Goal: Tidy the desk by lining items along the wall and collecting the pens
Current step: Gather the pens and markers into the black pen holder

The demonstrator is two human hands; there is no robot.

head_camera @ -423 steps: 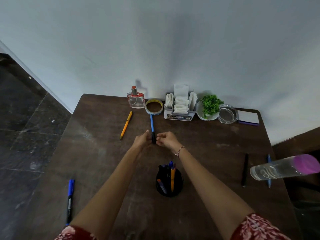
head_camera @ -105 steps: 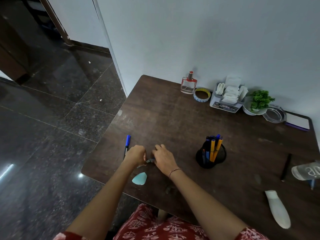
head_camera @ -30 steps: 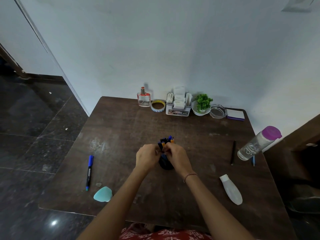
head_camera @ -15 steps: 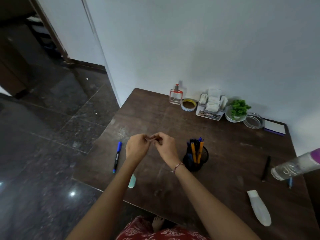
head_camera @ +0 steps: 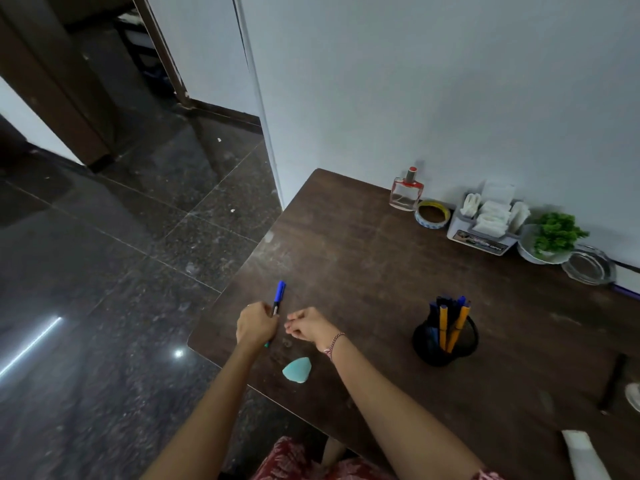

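Left hand (head_camera: pixel 255 328) curls round the lower barrel of the blue marker (head_camera: pixel 278 295) near the left edge of the desk (head_camera: pixel 363 265); right hand (head_camera: pixel 309 328) sits just beside, fingers loosely curled, seemingly empty; light, stiff, smooth plastic, so 1 mid-barrel grip should carry it to the mesh pen holder (head_camera: pixel 445 341).

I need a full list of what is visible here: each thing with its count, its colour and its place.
desk: one, dark brown, against wall
perfume bottle: one, clear, leftmost at wall
tape roll: one, yellow-blue, beside perfume bottle
organiser: one, grey, at wall
plant: one, green, in white bowl
glass dish: one, clear, right of plant
pen holder: one, black, mid-desk, pens inside
black pen: one, black, desk's right side
white tube: one, white, near right corner
teal piece: one, teal, front edge
blue marker: one, blue, in left hand
left hand: grips blue marker
right hand: beside it, holds nothing
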